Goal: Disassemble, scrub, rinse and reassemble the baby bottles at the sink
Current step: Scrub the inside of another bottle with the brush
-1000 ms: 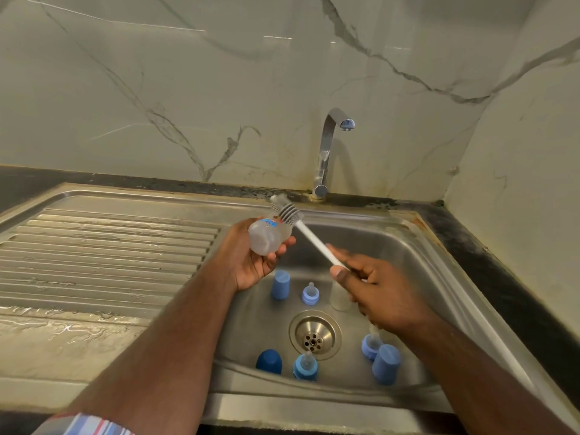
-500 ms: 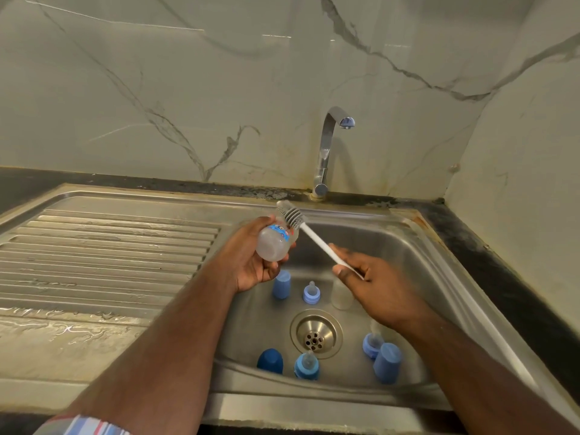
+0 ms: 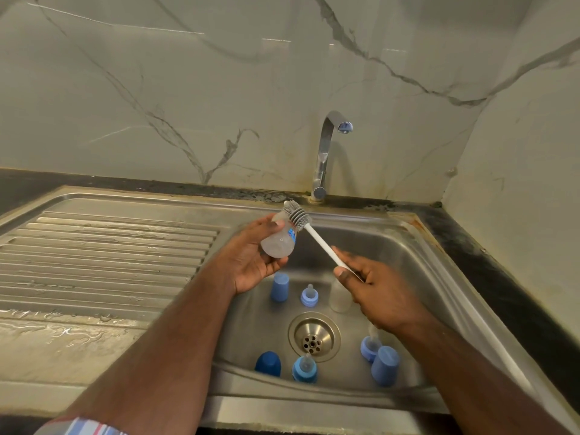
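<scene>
Left hand (image 3: 251, 262): wraps clear plastic baby bottle (image 3: 279, 241), frame centre.
Right hand (image 3: 373, 287): pinches white-handled grey silicone brush (image 3: 314, 232).
Handling: bottle judged light, wet, slippery; hold mid-body.

Count: 2 clear plastic bottle bodies (image 3: 278, 243) (one partly hidden), 3 blue caps (image 3: 279, 286), 3 blue-ringed teats (image 3: 309, 295), 1 white-handled grey brush (image 3: 297, 216).

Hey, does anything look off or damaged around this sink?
Rusty orange staining marks the sink's rim at its far right corner, and dark grime lines the counter seam beside the tap.
</scene>
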The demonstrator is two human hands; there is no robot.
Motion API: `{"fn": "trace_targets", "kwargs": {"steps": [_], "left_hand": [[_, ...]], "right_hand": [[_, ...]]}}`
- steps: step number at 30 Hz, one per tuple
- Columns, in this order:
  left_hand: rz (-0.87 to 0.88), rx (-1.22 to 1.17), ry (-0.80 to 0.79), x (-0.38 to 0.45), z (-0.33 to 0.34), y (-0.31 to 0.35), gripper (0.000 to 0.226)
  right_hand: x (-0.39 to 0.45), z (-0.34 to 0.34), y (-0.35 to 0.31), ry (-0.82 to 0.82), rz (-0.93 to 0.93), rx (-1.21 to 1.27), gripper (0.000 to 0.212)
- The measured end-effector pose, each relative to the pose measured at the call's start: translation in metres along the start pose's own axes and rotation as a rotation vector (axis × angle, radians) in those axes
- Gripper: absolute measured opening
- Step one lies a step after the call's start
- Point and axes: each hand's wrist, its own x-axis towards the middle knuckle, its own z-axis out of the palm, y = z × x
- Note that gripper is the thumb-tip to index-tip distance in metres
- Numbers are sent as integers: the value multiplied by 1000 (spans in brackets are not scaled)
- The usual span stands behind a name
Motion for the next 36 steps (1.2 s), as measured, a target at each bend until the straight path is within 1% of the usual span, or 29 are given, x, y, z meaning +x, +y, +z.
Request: {"fn": "trace_targets", "kwargs": {"steps": [4, 5, 8, 9, 13, 16, 18, 21, 23, 25, 27, 29, 33, 35, 36], "left_hand": [[90, 8, 0, 1, 3, 0, 35], [113, 24, 17, 2, 3, 1, 34], [158, 33, 70, 5, 3, 0, 51], [162, 36, 73, 6, 2, -1, 52], [162, 56, 68, 5, 5, -1, 45], [168, 21, 79, 5, 6, -2, 49], [175, 43, 123, 8, 6, -3, 53], [215, 112, 184, 9, 7, -4, 53], [258, 105, 192, 8, 8, -3, 52], [285, 62, 194, 9, 7, -2, 50], [298, 62, 183, 9, 6, -2, 48], [316, 91, 158, 9, 5, -3, 50], [317, 90, 90, 5, 7, -3, 58], [327, 169, 121, 6, 6, -5, 63], [358, 251, 154, 8, 5, -6, 68]], "right_hand": [[0, -3, -3, 33, 0, -11, 45], [-1, -4, -4, 45, -17, -18, 46], [-5, -4, -9, 29, -41, -32, 45], [-6, -4, -11, 12, -36, -50, 44], [-2, -2, -13, 17, 1, -120, 47], [0, 0, -13, 47, 18, -136, 48], [-2, 2, -13, 55, 7, -110, 48], [-1, 1, -13, 17, 8, -128, 45], [3, -4, -7, 52, 50, -143, 46], [3, -7, -3, 59, 71, -105, 46], [-1, -6, -4, 24, 44, -51, 45], [-2, -3, -5, 5, 26, -39, 44], [3, -6, 0, 40, 80, -96, 46], [0, -7, -3, 62, 58, -76, 48], [-2, -8, -5, 69, 33, -64, 48]]}}
